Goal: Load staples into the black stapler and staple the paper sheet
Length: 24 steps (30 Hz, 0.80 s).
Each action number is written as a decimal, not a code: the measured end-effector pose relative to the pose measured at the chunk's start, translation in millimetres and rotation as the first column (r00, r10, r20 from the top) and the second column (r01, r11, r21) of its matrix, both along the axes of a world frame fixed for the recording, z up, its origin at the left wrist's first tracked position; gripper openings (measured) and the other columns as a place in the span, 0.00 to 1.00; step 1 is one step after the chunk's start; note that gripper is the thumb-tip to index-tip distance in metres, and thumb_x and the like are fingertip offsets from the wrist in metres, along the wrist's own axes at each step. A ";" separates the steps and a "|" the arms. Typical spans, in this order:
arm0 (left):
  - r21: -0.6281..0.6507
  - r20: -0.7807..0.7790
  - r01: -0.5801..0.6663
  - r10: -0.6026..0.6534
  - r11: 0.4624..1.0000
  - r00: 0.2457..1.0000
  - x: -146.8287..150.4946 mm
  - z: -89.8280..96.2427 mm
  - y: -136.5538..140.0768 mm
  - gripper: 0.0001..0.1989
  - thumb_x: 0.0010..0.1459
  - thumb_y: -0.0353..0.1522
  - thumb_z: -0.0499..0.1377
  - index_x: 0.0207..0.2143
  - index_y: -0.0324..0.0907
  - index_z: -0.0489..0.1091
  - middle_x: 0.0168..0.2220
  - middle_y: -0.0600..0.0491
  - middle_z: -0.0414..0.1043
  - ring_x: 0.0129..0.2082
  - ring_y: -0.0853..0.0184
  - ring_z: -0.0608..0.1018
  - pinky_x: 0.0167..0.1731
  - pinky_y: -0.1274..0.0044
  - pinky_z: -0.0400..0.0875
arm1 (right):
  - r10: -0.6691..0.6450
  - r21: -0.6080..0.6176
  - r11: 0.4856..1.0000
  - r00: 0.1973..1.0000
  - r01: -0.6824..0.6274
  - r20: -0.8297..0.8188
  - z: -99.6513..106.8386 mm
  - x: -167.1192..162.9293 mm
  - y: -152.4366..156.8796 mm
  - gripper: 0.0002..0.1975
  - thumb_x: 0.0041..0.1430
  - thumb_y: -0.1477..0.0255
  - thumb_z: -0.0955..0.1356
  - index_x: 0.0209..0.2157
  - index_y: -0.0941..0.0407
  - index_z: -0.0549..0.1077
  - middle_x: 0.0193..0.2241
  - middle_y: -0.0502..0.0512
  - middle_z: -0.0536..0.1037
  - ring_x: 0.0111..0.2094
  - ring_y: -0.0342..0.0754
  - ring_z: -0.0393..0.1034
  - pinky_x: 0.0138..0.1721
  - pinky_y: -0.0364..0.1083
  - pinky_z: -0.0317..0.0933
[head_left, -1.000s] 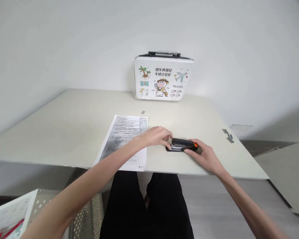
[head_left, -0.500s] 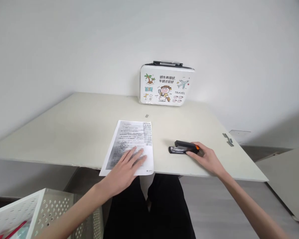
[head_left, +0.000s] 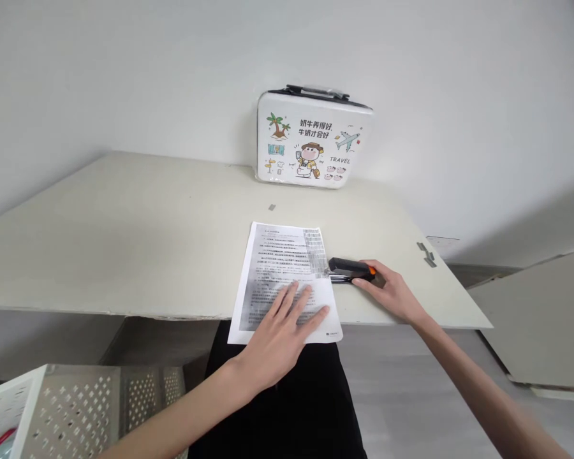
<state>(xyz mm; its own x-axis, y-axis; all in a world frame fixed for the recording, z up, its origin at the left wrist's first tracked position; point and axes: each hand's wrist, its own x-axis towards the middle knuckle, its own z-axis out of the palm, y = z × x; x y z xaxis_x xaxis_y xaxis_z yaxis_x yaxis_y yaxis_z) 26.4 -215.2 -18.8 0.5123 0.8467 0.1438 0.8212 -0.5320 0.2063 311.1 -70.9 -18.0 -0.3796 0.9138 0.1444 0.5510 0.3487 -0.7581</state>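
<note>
Paper (head_left: 282,255), white with grey print, under spread left hand (head_left: 280,341); right hand (head_left: 390,292) pinching black stapler (head_left: 348,268), orange-ended.

The left hand (head_left: 278,344) is partly covering the sheet (head_left: 287,258); the lower-left frame edge is cutting off a basket (head_left: 74,408).

Left hand (head_left: 278,341): spread flat on printed paper (head_left: 284,258)
Right hand (head_left: 388,292): wrapped around rear of black stapler (head_left: 348,268)
Stapler front: at paper's right edge
White case (head_left: 310,140): upright at back of surface (head_left: 148,242)
</note>
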 end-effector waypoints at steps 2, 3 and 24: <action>-0.014 0.028 0.001 -0.001 1.000 1.000 1.1 1.6 0.5 0.41 0.66 0.21 0.57 0.76 0.52 0.49 0.78 0.47 0.32 0.76 0.47 0.35 0.74 0.51 0.47 | 0.019 -0.007 1.000 0.999 -0.019 0.044 4.4 3.2 2.1 0.25 0.64 0.49 0.70 0.53 0.51 0.75 0.51 0.59 0.82 0.52 0.59 0.77 0.55 0.56 0.71; -0.027 0.050 0.006 -0.005 1.000 0.999 0.2 2.7 0.5 0.39 0.68 0.24 0.58 0.76 0.53 0.49 0.78 0.48 0.31 0.76 0.47 0.35 0.74 0.51 0.47 | 0.031 -0.008 1.000 0.997 -0.030 0.071 7.2 5.2 3.3 0.25 0.65 0.48 0.70 0.53 0.51 0.75 0.51 0.59 0.82 0.53 0.59 0.77 0.55 0.56 0.71; -0.163 0.148 0.157 -0.133 0.974 0.980 -6.0 -4.0 136.1 0.42 0.72 0.55 0.47 0.77 0.41 0.45 0.79 0.47 0.38 0.77 0.47 0.34 0.74 0.54 0.30 | 0.093 -0.028 0.996 0.946 -0.088 0.309 51.4 -80.7 32.1 0.31 0.74 0.46 0.52 0.65 0.43 0.70 0.68 0.50 0.70 0.69 0.61 0.62 0.68 0.63 0.58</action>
<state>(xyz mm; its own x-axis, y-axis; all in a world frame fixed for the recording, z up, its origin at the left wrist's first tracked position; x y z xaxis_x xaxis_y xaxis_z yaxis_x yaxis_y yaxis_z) 20.4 -79.2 -22.7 0.6176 0.7826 0.0779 0.6956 -0.5898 0.4101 230.4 -38.8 33.4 -0.4849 0.8745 -0.0056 0.7261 0.3990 -0.5600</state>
